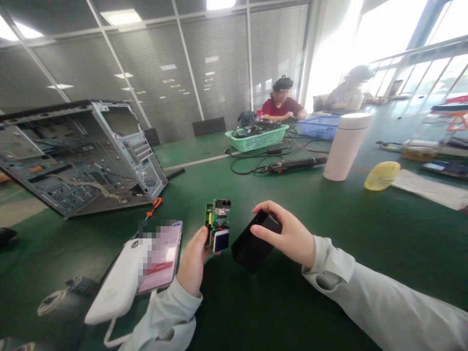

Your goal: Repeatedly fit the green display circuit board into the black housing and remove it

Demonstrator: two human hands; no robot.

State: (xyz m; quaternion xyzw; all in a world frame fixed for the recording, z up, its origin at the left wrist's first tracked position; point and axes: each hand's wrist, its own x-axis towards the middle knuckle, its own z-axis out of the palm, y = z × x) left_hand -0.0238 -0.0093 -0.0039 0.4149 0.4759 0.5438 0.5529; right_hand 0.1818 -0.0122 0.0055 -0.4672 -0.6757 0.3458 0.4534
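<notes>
A small green circuit board stands upright in my left hand, gripped at its left side. Dark connectors sit along its top, and a square part with a dark face is near its bottom. To the right of it, my right hand grips a black box-shaped case, tilted, thumb on the near side and fingers over the top. Case and board are close together but apart. Both are held over the green table. Most fingers of my left hand are hidden behind the board.
An opened computer case stands at left, with an orange-handled screwdriver, a phone and a white power bank nearby. Farther back are a pink tumbler, a yellow oval object, a black corded tool, baskets and two people.
</notes>
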